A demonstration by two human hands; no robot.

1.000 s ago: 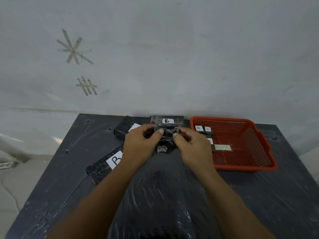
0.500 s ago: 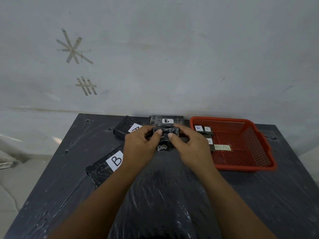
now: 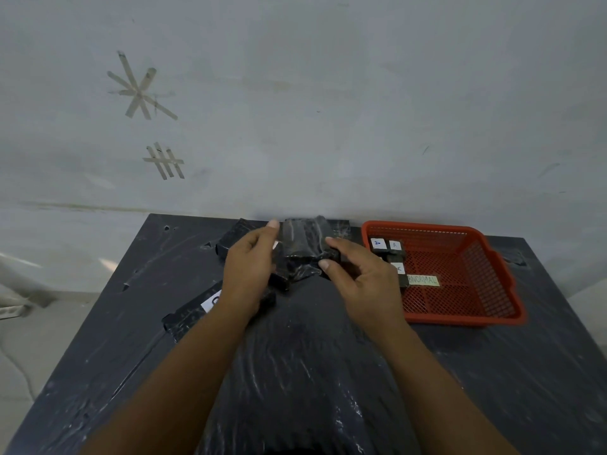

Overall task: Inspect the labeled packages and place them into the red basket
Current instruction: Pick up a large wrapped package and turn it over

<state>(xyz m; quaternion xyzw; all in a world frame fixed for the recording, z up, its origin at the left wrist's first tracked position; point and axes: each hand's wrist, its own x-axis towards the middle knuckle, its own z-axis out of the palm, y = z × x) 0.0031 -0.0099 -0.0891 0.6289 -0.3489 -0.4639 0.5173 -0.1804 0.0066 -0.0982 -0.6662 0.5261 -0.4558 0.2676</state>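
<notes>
Package [image 3: 303, 246] tilted up, long axis toward wall | left hand [image 3: 249, 267], right hand [image 3: 358, 277] fingers grasping it

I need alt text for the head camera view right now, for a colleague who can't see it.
Both hands, left hand and right hand, hold a black wrapped package raised above a black-covered table. To the right sits a red basket holding small packages labeled A. Other black packages lie on the table to the left.
</notes>
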